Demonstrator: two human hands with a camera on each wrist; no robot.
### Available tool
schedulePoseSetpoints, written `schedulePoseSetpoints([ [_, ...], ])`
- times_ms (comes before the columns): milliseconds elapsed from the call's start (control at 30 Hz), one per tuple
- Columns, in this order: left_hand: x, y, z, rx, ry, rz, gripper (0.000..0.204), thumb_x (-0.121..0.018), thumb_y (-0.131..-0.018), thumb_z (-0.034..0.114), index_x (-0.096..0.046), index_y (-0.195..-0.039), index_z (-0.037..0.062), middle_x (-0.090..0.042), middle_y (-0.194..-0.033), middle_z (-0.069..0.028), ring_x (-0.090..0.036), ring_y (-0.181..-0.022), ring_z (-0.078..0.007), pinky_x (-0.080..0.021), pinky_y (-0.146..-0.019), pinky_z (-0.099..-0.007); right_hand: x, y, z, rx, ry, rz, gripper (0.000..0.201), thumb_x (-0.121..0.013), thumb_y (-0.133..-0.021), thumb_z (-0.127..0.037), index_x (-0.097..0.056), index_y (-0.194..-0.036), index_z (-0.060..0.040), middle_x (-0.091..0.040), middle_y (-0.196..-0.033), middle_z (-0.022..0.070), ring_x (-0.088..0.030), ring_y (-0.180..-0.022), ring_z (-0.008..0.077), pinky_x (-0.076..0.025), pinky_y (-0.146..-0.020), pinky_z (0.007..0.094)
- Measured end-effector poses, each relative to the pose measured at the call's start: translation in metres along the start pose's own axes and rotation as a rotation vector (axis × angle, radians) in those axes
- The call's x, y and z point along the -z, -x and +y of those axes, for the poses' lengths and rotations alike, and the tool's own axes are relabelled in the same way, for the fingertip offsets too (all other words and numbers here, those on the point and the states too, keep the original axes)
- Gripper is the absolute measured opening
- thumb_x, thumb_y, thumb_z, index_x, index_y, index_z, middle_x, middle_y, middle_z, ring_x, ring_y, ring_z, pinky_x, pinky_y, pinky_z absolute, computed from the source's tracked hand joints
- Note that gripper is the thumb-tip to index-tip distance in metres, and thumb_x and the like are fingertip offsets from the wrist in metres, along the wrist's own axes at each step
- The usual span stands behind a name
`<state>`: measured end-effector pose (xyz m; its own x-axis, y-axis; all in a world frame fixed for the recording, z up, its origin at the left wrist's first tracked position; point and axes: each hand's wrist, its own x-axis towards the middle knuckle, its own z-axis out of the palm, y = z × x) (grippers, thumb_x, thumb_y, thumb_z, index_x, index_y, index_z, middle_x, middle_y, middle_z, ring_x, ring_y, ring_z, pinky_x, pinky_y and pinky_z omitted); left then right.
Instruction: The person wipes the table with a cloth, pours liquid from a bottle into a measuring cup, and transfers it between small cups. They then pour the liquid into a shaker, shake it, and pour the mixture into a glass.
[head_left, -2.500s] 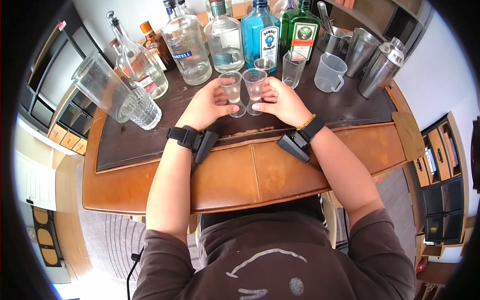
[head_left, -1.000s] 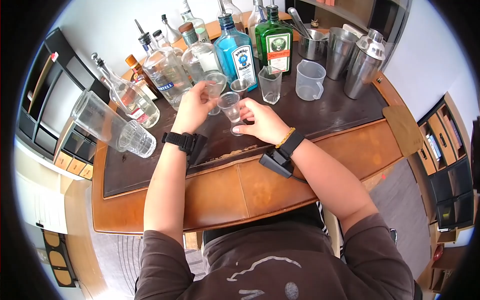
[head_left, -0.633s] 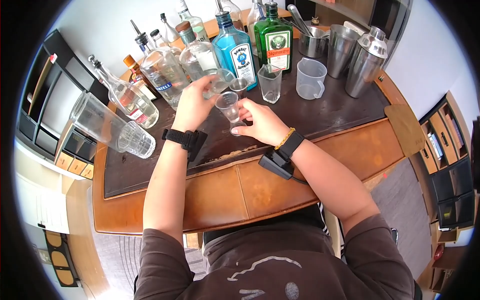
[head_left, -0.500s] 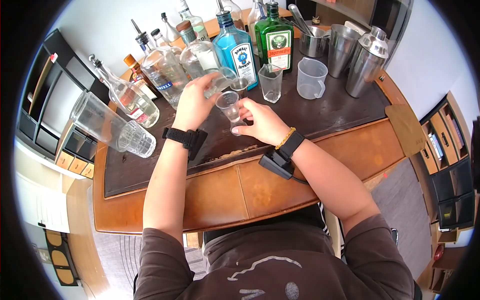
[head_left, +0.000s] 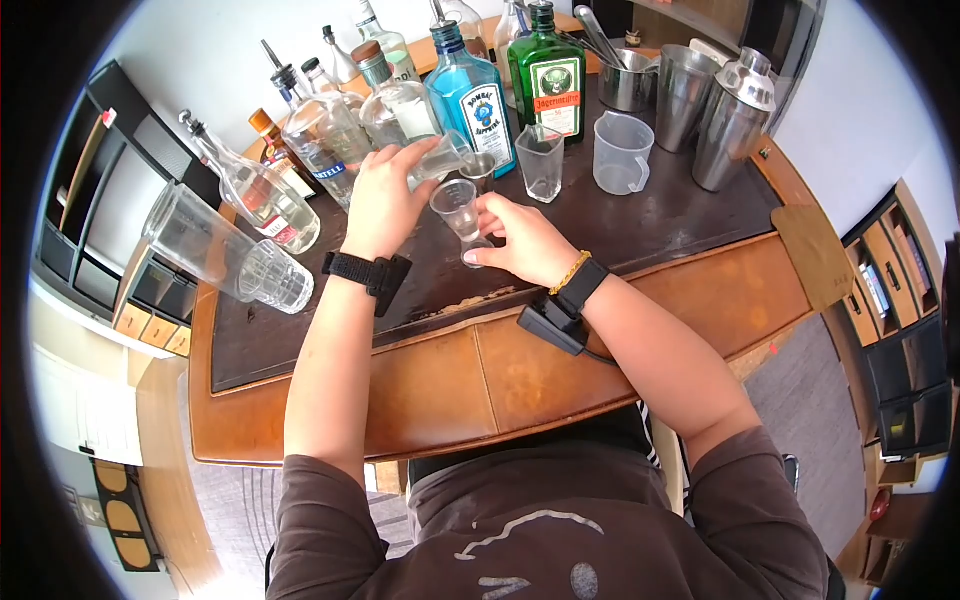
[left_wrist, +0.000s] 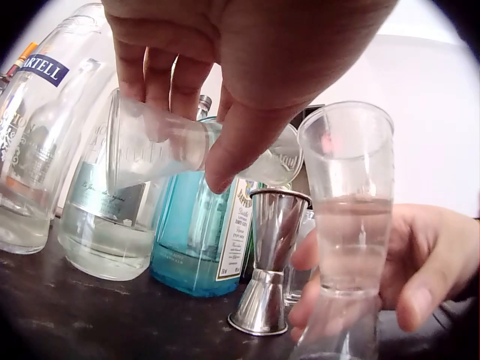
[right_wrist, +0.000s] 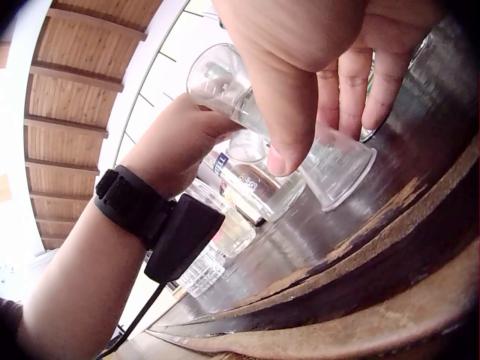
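Observation:
Between the thumb and fingers of my left hand is a clear double-ended jigger, tipped nearly onto its side. One end of it comes close over the mouth of a steel jigger, which stands upright on the table. My right hand grips a second clear jigger by thumb and fingers. This one is upright, and clear liquid shows in its upper cup in the left wrist view. The right wrist view shows my right thumb across its waist.
Behind the hands stand a blue gin bottle, a green bottle and several clear bottles. A square glass, plastic measuring jug and steel shaker are at right; a crystal glass and tall mixing glass are at left.
Both clear jiggers were upright side by side. My left hand has moved its jigger away and tipped it toward the steel jigger; my right hand keeps its hold. The head view has shifted.

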<state>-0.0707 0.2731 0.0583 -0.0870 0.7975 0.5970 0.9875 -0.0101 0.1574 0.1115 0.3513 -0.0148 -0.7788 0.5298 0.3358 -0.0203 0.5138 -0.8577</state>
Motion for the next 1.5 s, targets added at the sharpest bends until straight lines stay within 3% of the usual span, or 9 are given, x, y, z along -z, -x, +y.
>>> schedulePoseSetpoints([
  [500,0.002,-0.002,-0.003,-0.043,-0.04,0.015,0.052,-0.075,-0.071,0.006,-0.065,-0.121,0.0164,-0.065,-0.093,-0.012,-0.059,-0.091,-0.0331,-0.049,-0.085,-0.0409,0.001,0.0,-0.002,-0.004,-0.007,0.002,0.052,-0.083,-0.072,-0.012,-0.053,-0.114,-0.0001,-0.067,-0.101,0.0169,-0.066,-0.096,0.0287,-0.052,-0.085,0.0367],
  [567,0.003,-0.002,-0.002,-0.046,-0.044,0.014,0.052,-0.075,-0.071,0.006,-0.065,-0.121,0.0165,-0.065,-0.093,-0.0119,-0.059,-0.09,-0.033,-0.049,-0.085,-0.0408,0.003,0.0,-0.002,-0.042,0.007,-0.058,0.056,-0.081,-0.077,-0.015,-0.05,-0.12,-0.0001,-0.065,-0.105,0.0136,-0.064,-0.1,0.0218,-0.05,-0.092,0.0336],
  [767,0.005,-0.003,0.001,-0.057,-0.063,0.015,0.052,-0.075,-0.071,0.007,-0.066,-0.121,0.0172,-0.065,-0.092,-0.0115,-0.059,-0.09,-0.0323,-0.049,-0.084,-0.0406,0.003,0.0,-0.002,-0.042,0.012,-0.049,0.055,-0.081,-0.077,-0.015,-0.05,-0.12,-0.0006,-0.065,-0.104,0.0133,-0.064,-0.1,0.0213,-0.05,-0.092,0.0333],
  [867,0.009,-0.004,0.004,-0.046,-0.082,-0.005,0.052,-0.075,-0.072,0.007,-0.065,-0.122,0.0161,-0.065,-0.093,-0.0122,-0.06,-0.09,-0.0325,-0.048,-0.085,-0.0406,0.001,0.0,0.001,-0.008,-0.021,-0.001,0.051,-0.082,-0.073,-0.012,-0.053,-0.113,-0.0014,-0.067,-0.101,0.0155,-0.066,-0.096,0.028,-0.052,-0.085,0.0362],
  [1500,0.015,-0.007,0.008,-0.032,-0.158,-0.04,0.054,-0.074,-0.074,0.008,-0.063,-0.126,0.019,-0.065,-0.093,-0.0111,-0.059,-0.092,-0.0328,-0.048,-0.087,-0.0412,0.001,0.001,-0.002,-0.013,-0.022,0.007,0.049,-0.082,-0.073,-0.012,-0.054,-0.112,-0.0025,-0.068,-0.1,0.0144,-0.066,-0.095,0.0274,-0.052,-0.084,0.0365],
])
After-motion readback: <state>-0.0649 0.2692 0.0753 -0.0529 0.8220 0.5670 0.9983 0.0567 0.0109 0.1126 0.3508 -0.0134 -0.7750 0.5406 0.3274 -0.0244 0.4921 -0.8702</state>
